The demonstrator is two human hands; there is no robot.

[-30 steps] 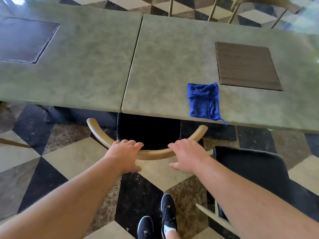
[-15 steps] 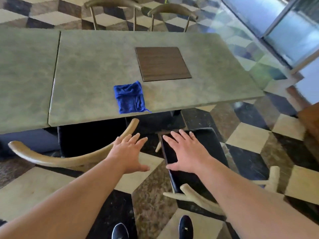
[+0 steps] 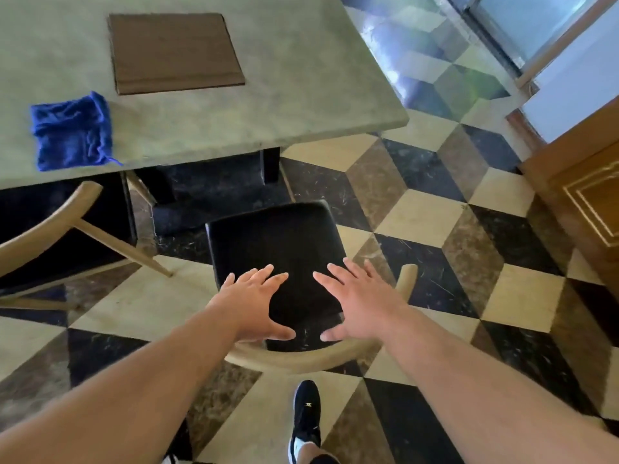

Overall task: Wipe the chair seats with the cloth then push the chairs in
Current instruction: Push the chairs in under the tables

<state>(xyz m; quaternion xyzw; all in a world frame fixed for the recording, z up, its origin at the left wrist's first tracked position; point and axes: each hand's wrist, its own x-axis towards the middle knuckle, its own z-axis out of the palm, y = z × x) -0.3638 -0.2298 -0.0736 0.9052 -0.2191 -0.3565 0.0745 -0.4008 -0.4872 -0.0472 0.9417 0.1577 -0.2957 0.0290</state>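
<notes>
A chair with a black seat (image 3: 278, 242) and a curved pale wooden backrest (image 3: 301, 358) stands pulled out from the grey-green table (image 3: 301, 105). My left hand (image 3: 254, 306) and my right hand (image 3: 358, 303) hover over the rear of the seat, just above the backrest, fingers spread, holding nothing. A folded blue cloth (image 3: 72, 130) lies on the table near its front edge, at the left. A second chair (image 3: 50, 226) sits tucked under the table at the left, only its backrest and a leg showing.
A brown square placemat (image 3: 174, 51) lies on the table. The floor is a checkered stone pattern. A wooden door or cabinet (image 3: 582, 202) stands at the right, with glass doors (image 3: 522, 25) beyond. My shoe (image 3: 304, 420) is right behind the chair.
My hands let go of the left chair's backrest and moved right, over the pulled-out chair. My view turned right with them; the cloth stayed on the table.
</notes>
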